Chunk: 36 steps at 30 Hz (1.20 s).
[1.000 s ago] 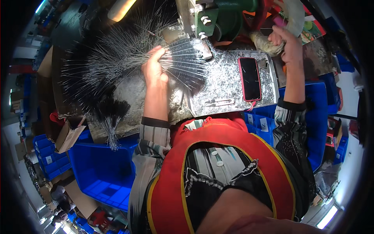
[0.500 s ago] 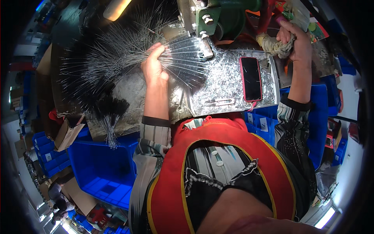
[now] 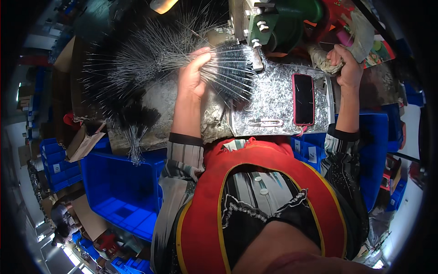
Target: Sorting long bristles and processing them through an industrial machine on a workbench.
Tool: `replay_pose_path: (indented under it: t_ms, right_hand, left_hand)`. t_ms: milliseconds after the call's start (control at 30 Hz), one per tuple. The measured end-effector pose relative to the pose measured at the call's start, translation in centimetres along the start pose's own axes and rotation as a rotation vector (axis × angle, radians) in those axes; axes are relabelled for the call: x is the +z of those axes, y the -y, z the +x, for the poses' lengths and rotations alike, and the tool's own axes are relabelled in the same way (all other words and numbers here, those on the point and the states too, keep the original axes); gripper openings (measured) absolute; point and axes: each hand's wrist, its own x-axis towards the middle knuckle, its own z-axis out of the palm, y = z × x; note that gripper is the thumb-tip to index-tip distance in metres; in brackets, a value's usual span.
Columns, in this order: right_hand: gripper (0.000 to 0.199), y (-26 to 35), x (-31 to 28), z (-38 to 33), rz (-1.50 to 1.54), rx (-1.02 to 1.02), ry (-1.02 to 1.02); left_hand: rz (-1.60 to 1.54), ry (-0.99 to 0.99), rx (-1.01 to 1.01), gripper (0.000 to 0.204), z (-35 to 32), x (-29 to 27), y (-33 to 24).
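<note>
The left hand grips a fanned bunch of wire brushes above the tabletop, near the green machine. The right hand curls by a rag; its grip is hard to tell.

A phone lies on the right side of a tray strewn with metal clippings, snips by the tray's near edge. Behind the tray stands a machine; to its left spread wire brushes, the left hand around some. The right hand is beyond the tray's right rear corner. One bin sits left-front of the tray.
</note>
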Motion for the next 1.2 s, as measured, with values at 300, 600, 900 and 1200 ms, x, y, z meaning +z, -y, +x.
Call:
replay_pose_path:
  t_ms: [300,600,900,1200]
  right_hand:
    - [0.017,1.2,0.1,0.4,-0.055,0.066,-0.056]
    - [0.032,1.4,0.2,0.0,-0.124,0.110,-0.038]
    - [0.021,0.7,-0.1,0.3,-0.077,0.075,-0.027]
    - [0.026,3.6,-0.4,1.3,-0.102,0.177,0.058]
  left_hand:
    - [-0.122,0.011,0.024,0.033,-0.3,-0.6,0.7]
    - [-0.169,-0.037,0.003,0.031,-0.4,-0.4,1.0]
    - [-0.159,-0.027,0.036,0.032,-0.8,-0.4,0.9]
    - [-0.121,-0.025,0.047,0.035,-0.7,-0.4,0.8]
